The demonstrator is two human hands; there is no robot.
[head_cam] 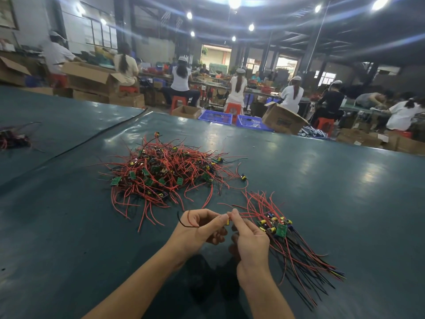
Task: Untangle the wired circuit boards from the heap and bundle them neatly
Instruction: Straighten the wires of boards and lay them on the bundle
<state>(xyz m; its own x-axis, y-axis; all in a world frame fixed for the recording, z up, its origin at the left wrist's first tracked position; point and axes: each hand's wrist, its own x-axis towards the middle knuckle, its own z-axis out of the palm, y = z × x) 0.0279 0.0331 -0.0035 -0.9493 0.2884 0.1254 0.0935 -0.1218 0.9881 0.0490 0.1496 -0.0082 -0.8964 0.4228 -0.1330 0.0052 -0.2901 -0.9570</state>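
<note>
Head view: left hand [200,229] and right hand [249,240] meet over the dark green table [322,192]; both pinch one wired board [226,221] between thumb and fingertips, its yellow part showing; a red and a black lead loop back over the left hand. Tangled heap [165,173] of boards and red wires lies beyond the hands, apart from them; laid-out bundle [278,229] sits just right of the right hand, boards together, leads fanned out.
</note>
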